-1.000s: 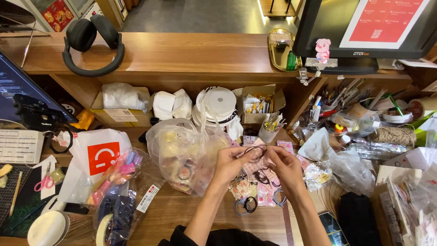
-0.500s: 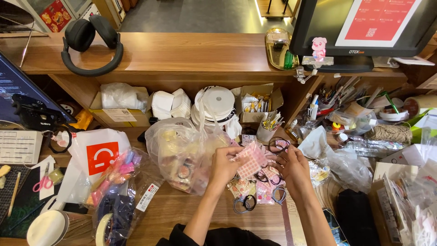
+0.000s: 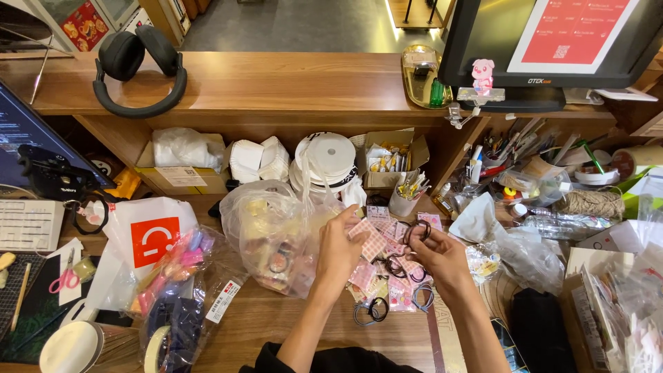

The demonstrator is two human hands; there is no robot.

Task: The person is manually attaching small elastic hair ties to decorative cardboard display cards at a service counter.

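Head view: left hand point(image 3: 338, 250) pinches a pink checked paper card point(image 3: 367, 238) above the cluttered wooden desk point(image 3: 276, 321). Right hand point(image 3: 442, 259) pinches thin black elastic hair ties point(image 3: 413, 233), just beside the card. Clear crinkled plastic bag point(image 3: 273, 231) sits left of both.

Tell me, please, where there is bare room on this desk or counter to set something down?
The upper wooden counter is bare between the headphones and the gold tray. The lower desk is crowded; only a small strip below the clear plastic bag, beside the left hand, is open.
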